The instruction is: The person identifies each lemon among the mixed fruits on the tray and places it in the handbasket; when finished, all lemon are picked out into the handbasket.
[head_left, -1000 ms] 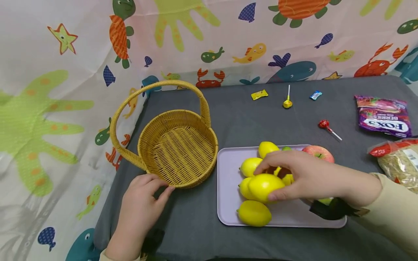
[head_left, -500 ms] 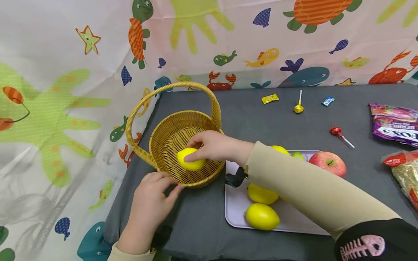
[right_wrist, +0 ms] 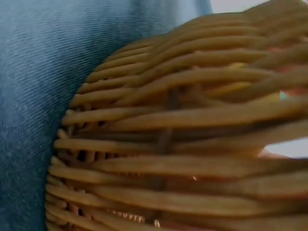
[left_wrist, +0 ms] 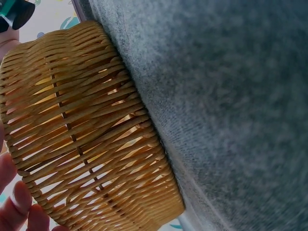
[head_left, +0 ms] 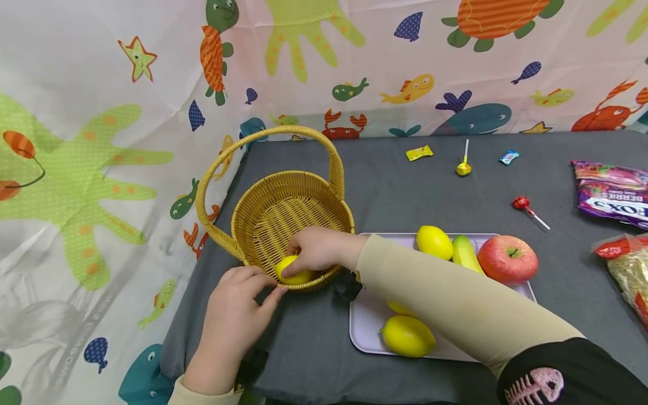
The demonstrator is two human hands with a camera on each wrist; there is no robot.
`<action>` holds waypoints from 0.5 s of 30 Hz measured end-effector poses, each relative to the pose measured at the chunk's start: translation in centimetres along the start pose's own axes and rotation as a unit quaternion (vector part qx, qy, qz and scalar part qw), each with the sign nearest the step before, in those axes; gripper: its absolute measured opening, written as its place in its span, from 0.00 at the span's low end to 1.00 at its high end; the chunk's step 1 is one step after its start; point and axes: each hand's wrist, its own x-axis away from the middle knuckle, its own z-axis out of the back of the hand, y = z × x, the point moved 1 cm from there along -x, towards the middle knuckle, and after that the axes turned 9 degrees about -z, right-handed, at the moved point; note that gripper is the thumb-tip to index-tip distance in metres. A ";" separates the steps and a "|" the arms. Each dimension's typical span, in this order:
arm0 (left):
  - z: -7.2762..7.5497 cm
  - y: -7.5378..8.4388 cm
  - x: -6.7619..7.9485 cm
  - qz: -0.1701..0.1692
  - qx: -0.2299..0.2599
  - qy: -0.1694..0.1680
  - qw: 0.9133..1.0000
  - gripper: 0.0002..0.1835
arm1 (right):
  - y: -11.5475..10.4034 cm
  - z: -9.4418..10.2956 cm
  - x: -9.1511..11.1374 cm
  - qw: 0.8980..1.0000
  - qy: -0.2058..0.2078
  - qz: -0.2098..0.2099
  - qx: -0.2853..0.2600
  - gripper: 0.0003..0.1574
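Note:
My right hand [head_left: 319,247] reaches over the rim into the wicker basket [head_left: 260,194] and holds a yellow lemon [head_left: 287,271] low inside, near the front wall. My left hand [head_left: 238,306] pinches the front rim of the basket between thumb and fingers. In the left wrist view, left fingertips [left_wrist: 21,197] lie along the rim, and the woven wall [left_wrist: 86,130] fills much of the picture. The right wrist view faces the outside of the woven wall [right_wrist: 192,144], which hides the right hand and most of the lemon.
To the right, a pale tray [head_left: 364,332] bears lemons [head_left: 409,336], a green-yellow fruit [head_left: 464,253] and an apple [head_left: 508,259], partly under the right sleeve. Behind it lie a yellow lollipop [head_left: 463,168], a red lollipop [head_left: 521,203] and wrapped sweets [head_left: 419,153]. Packets [head_left: 612,191] lie far right.
My right hand has taken a lemon from the tray leftward into the basket, then lowered it toward the front wall. The left hand has kept its hold on the rim.

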 end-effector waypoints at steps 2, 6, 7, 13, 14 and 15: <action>0.0 0.1 -0.1 -0.001 0.000 0.000 1.000 0.10 | 0.0 -0.2 0.0 1.000 0.006 -0.001 0.026 0.23; 0.0 0.2 -0.1 -0.002 0.000 0.006 1.000 0.11 | -0.3 -0.2 0.1 0.999 0.003 0.004 0.051 0.26; 0.0 0.2 -0.1 -0.002 0.000 0.007 1.000 0.11 | -0.3 0.0 0.2 0.999 0.000 0.007 0.053 0.28; 0.0 0.3 -0.1 0.001 0.002 0.007 1.000 0.11 | -0.2 2.4 1.8 1.000 0.006 0.013 0.001 0.37; 0.0 0.3 -0.1 0.003 0.003 0.007 1.000 0.11 | -0.2 3.2 2.5 1.000 0.011 0.014 -0.023 0.36; 0.0 0.3 -0.1 0.005 0.003 0.008 1.000 0.12 | -0.2 3.9 3.3 0.998 0.019 0.019 -0.050 0.35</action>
